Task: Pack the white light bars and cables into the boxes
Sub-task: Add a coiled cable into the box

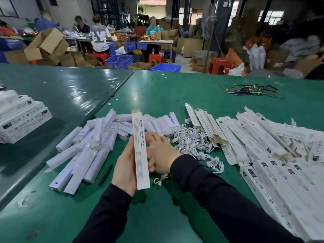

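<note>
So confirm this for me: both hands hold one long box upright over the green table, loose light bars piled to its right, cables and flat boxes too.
Not quite. The head view shows the light bars piled left of the held box; the cables and flat boxes do lie right. Left hand and right hand both hold it.

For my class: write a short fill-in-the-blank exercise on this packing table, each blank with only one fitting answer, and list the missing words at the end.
1. The left hand and right hand together hold one long white ____.
2. The table top is ____ in colour.
3. The heap of coiled white cables lies to the ____ of the held item.
4. The bundle of black ties lies at the far ____ of the table.

Missing words: box; green; right; right
</note>
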Demonstrator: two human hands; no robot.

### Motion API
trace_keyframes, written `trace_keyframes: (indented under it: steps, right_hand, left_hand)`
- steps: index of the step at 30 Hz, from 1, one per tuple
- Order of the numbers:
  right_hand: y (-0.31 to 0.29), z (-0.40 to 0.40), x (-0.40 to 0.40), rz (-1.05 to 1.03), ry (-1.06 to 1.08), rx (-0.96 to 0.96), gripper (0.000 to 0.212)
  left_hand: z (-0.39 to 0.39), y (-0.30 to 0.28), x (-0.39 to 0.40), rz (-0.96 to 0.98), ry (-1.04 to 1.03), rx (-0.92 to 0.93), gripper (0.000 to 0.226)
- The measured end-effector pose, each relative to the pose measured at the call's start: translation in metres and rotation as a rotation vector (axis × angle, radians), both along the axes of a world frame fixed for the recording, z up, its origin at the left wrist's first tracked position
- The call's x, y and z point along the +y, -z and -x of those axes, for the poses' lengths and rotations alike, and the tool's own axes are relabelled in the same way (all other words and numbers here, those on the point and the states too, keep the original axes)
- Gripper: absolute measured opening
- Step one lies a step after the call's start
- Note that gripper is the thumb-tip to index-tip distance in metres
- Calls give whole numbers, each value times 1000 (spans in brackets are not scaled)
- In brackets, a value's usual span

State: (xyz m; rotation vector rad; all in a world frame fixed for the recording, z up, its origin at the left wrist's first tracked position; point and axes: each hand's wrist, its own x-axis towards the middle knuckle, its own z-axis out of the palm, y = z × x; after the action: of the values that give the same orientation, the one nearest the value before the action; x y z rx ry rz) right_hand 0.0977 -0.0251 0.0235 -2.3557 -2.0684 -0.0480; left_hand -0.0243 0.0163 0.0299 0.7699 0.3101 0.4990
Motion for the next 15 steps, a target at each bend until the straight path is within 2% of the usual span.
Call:
trace_keyframes:
  steps: [2,5,8,10,12,14,15]
  right_hand:
    - [-4,2,2,31,-58,-12,57]
    - [-7,5,0,85,-88,-7,30]
    - [-16,3,-14,-32,-26,154,14]
    - [-21,-6,-34,-240,90,346,16]
    - [-29,-15,-64,-542,275,690,27]
    - [-36,-22,-98,-833,442,1049,29]
    - [-37,-25,-114,-910,509,1177,31]
  left_hand:
    - [1,-1,0,31,23,-30,48]
    - [3,-1,2,-1,17,-14,44]
    - [3,0,3,-61,10,-48,40]
    - [3,1,5,-80,24,-30,47]
    - [3,2,6,-74,50,-4,57]
    - [2,4,5,-61,95,20,55]
    - [1,5,4,-52,130,31,52]
